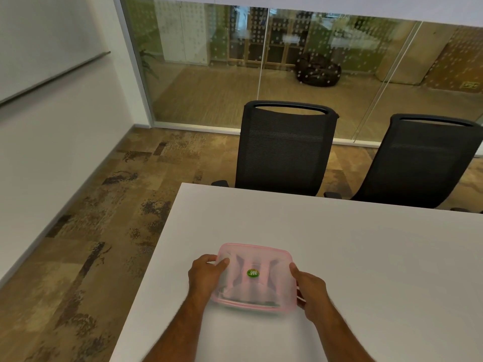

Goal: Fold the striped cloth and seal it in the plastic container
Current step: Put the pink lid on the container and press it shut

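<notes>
A translucent pink plastic container with its lid on sits near the front of the white table. A round green sticker marks the middle of the lid. Through the lid a pale folded shape shows faintly; its stripes cannot be made out. My left hand grips the container's left side, thumb on top of the lid. My right hand grips the right side, thumb on the lid's edge.
Two black mesh office chairs stand along the table's far edge. The table's left edge drops to a patterned brown floor. A glass wall runs behind the chairs.
</notes>
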A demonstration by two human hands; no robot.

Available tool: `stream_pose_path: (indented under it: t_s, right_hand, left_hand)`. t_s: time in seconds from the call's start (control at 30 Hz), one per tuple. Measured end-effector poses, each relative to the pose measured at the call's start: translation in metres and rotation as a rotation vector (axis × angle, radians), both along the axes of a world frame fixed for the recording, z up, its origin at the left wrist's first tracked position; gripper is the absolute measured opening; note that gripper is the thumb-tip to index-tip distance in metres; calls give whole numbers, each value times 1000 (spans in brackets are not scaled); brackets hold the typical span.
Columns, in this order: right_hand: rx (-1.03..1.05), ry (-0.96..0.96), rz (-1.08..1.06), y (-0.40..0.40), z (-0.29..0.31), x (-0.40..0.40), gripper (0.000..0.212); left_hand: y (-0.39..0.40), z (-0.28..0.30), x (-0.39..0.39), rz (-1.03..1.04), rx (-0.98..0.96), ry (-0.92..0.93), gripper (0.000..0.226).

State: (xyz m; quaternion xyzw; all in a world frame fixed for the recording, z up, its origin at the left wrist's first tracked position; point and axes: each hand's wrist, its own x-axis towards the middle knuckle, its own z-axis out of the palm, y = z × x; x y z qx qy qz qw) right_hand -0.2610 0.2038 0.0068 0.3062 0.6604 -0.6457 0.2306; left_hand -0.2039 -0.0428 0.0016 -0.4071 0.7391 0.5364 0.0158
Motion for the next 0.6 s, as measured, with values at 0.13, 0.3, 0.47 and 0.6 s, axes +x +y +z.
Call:
stream_pose_path:
  t_s: [0.13,0.3,0.47,0.6]
  right_hand:
    - [20,-107,72,17,-3,31,34]
    - [-106,-155,29,26,-7,47,31]
    - [-144,-92,3,23,-5,49,26]
    - [-124,-50,-57,19,-9,54,16]
  left_hand:
    - [-5,-3,29,47,203,-25,38]
    - [0,-3,55,61,389,-4,35]
    - [3,-3,53,92,390,11,38]
    - [4,-5,53,105,366,2,38]
